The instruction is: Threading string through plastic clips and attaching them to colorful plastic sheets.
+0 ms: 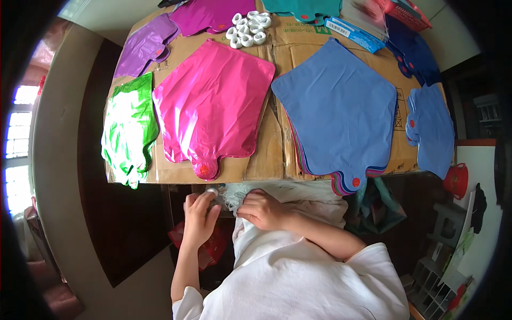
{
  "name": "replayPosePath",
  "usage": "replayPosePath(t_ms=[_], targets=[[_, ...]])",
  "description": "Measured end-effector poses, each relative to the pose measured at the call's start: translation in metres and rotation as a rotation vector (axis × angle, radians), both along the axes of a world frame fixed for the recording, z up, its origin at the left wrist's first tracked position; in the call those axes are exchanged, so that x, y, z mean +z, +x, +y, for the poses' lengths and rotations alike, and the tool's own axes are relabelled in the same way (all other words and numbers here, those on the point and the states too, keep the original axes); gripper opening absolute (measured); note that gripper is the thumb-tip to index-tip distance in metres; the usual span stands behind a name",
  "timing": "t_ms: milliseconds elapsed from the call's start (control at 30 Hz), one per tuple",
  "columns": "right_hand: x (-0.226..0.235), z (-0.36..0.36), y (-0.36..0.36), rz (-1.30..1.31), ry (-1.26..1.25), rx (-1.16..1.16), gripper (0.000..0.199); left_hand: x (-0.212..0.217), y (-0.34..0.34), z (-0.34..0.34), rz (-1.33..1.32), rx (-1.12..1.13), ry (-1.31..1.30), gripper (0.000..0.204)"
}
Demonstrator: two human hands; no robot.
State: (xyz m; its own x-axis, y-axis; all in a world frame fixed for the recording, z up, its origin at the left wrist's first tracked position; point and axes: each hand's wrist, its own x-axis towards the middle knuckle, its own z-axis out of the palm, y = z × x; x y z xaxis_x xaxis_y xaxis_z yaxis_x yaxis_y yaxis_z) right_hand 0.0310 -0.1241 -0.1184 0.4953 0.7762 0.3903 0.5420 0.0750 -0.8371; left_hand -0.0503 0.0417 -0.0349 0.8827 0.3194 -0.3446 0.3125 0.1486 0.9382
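Just below the cardboard's near edge, my left hand [199, 217] is closed, its fingertips at a small white roll [213, 191]. My right hand [262, 210] sits beside it over my lap, its fingers curled against a loose, tangled bundle of pale translucent strands [233, 196]. The strands fill the gap between both hands. Part of the bundle is hidden by the fingers and the edge above. On the cardboard [264, 165] ahead lie a shiny pink foil balloon [216, 101] and a stack of flat balloons topped by a blue one [338, 106], tabs toward me.
Several white ribbon rolls [248, 28] are grouped at the far middle. Green foil balloons [129, 125] and purple ones [144, 48] lie at left. More blue balloons [431, 128] rest on the right edge. A red basket [408, 12] stands far right, near a blue-and-white packet [354, 34].
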Motion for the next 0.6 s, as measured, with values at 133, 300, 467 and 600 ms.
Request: replayPosePath(t_ms=[133, 300, 467, 600], targets=[[-0.005, -0.002, 0.003, -0.009, 0.017, -0.129, 0.006, 0.0, -0.008, 0.03, 0.234, -0.719, 0.504, 0.014], [0.01, 0.004, 0.001, -0.043, -0.016, -0.048, 0.006, -0.005, -0.006, 0.002, -0.04, 0.022, 0.102, 0.014], [0.008, 0.004, 0.005, -0.058, -0.016, -0.096, 0.006, -0.006, -0.011, 0.02, 0.0, -0.461, 0.14, 0.013], [0.015, 0.009, 0.001, -0.078, 0.021, -0.093, 0.008, 0.0, -0.004, 0.001, -0.089, -0.083, 0.112, 0.013]])
